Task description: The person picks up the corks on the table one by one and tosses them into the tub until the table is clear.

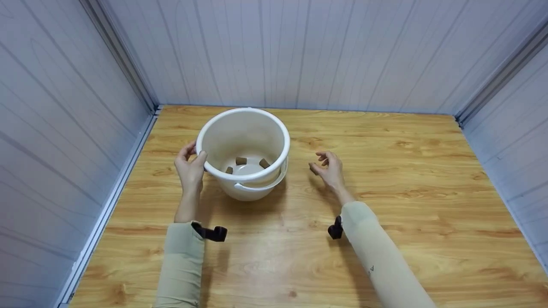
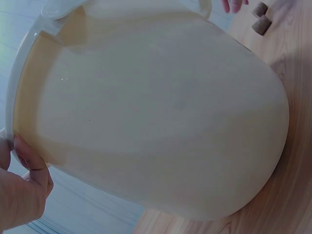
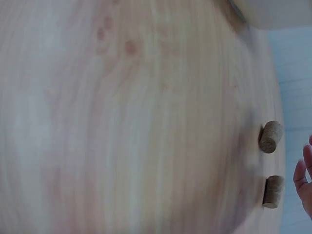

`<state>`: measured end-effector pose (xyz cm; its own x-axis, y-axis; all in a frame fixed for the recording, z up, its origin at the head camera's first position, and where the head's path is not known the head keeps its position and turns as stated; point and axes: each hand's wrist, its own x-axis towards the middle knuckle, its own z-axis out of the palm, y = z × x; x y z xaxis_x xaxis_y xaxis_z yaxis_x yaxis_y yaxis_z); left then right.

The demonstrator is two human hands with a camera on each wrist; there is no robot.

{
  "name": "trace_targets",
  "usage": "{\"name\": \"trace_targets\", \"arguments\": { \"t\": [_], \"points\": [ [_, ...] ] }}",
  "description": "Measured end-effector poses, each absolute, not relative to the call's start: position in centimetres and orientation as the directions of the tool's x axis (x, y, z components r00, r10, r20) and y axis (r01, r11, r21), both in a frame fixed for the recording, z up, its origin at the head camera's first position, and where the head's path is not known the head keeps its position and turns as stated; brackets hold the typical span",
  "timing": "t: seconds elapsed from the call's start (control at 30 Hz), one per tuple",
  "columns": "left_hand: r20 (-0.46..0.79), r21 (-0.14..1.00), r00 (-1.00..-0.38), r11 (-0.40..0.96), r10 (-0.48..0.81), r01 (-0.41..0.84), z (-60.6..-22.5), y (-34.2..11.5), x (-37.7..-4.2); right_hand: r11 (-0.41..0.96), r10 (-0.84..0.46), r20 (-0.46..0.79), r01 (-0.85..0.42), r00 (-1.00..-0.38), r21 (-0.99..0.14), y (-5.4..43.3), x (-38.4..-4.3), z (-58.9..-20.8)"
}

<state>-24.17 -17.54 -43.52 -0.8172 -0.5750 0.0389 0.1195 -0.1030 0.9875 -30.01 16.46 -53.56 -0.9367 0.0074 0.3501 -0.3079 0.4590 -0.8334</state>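
Observation:
A white bucket (image 1: 246, 193) stands on the wooden table, its handle hanging down on the near right side. Three short brown corks (image 1: 241, 161) lie on its bottom. My left hand (image 1: 190, 173) grips the rim at the left, thumb over the edge; the left wrist view shows its fingers (image 2: 31, 161) against the outer wall. To the right of the bucket, my right hand (image 1: 330, 170) is low over the table with loosely bent fingers. Two more corks (image 3: 270, 136) lie close by its fingertips in the right wrist view, with a gap between fingers and corks.
The wood-grain table (image 1: 406, 184) is walled in by pale panels (image 1: 274, 51) at the back and both sides. A metal strip (image 1: 107, 201) runs along its left edge. Each sleeve cuff carries a black wrist camera (image 1: 214, 233).

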Motion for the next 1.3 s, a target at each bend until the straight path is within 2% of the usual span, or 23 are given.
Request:
{"name": "trace_targets", "arguments": {
  "t": [0.13,0.4,0.77,1.3],
  "points": [
    [0.022,0.99,-0.819,-0.101,-0.574,0.097,-43.5,-17.6,-24.1,0.491,0.023,0.305,-0.255,-0.952,-0.833,16.6,-29.6,-54.2],
    [0.011,0.993,-0.82,-0.093,-0.572,0.078,-43.5,-17.7,-24.1,0.528,0.022,0.287,-0.232,-0.958,-0.817,16.7,-29.1,-54.7],
    [0.058,0.987,-0.817,-0.089,-0.574,0.132,-43.5,-17.6,-24.1,0.566,0.027,0.221,-0.167,-0.975,-0.807,16.8,-28.9,-54.9],
    [0.056,0.987,-0.808,-0.087,-0.587,0.132,-43.5,-17.5,-24.1,0.602,0.022,0.218,-0.161,-0.976,-0.782,17.1,-29.0,-55.4]
  ]
}}
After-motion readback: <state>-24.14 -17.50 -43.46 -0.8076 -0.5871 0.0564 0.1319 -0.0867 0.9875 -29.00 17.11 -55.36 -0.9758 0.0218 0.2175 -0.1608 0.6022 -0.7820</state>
